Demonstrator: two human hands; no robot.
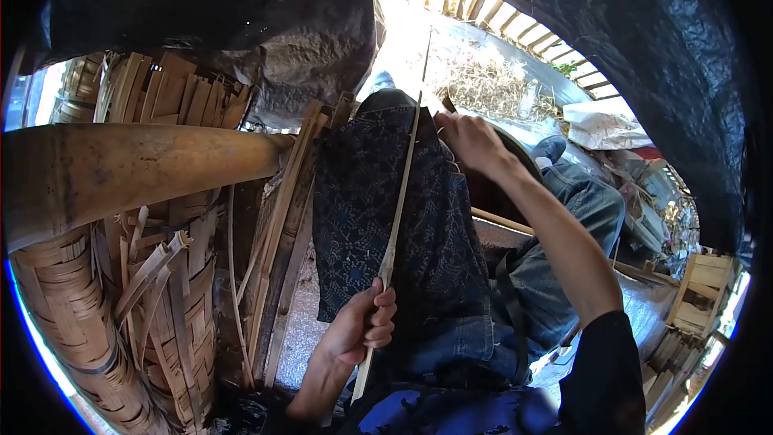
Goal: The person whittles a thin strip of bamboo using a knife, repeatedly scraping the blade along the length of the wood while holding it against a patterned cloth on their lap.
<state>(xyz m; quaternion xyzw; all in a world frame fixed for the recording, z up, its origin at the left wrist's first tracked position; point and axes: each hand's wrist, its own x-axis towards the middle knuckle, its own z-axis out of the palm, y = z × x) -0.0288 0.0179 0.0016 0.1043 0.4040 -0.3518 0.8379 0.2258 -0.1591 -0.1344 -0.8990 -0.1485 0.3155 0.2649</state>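
Note:
A long, thin bamboo strip (400,211) slants up across my lap, its far tip narrowing beyond my knee. My left hand (358,326) is closed around its thicker near part. Beneath the strip, a dark blue patterned cloth (346,217) covers my leg. Up at the knee, my right hand (475,141) is closed beside the cloth's edge, to the right of the strip. A small dark pointed piece shows just above its fingers. What those fingers grip is hidden.
A thick bamboo pole (153,169) juts in from the left. Below it stands a woven bamboo basket (68,306) with split slats (153,270). Black plastic sheeting (644,24) hangs overhead. A white sack (600,125) and dry shavings (495,84) lie ahead.

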